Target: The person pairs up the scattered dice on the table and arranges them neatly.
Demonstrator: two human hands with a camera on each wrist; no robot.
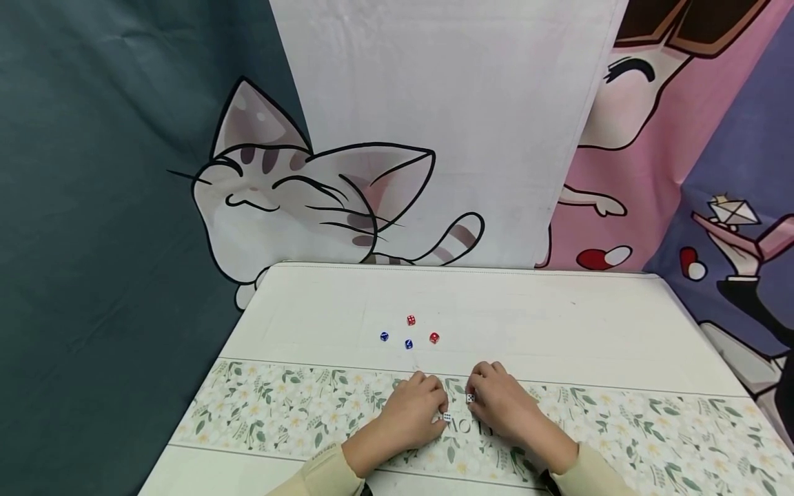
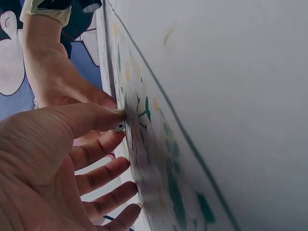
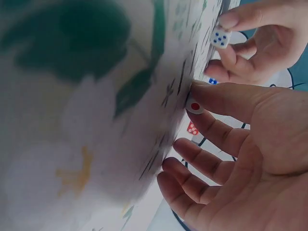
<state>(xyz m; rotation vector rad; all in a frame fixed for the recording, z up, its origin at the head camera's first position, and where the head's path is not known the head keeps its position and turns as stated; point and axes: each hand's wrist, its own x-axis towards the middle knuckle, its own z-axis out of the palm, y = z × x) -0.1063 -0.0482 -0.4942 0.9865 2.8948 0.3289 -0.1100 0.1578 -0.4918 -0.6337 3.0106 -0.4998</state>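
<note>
Between thumb and index finger, my left hand [image 1: 412, 411] pinches a white die [image 1: 447, 417] down at the floral band of the table. In the right wrist view this die [image 3: 220, 37] shows blue pips. My right hand [image 1: 501, 401] pinches a second white die [image 1: 470, 398] just to the right; a red pip marks the face of that die [image 3: 195, 106]. The two hands face each other with a small gap. Beyond them lie two blue dice [image 1: 409, 344] and two red dice [image 1: 411, 320], loosely grouped on the white part of the table.
The white table [image 1: 310, 289] carries a floral strip [image 1: 279, 406] across its front, with printed letters between the hands. Behind it hangs a cloth backdrop [image 1: 446, 83] with a cartoon cat. A dark green curtain [image 1: 112, 275] is on the left.
</note>
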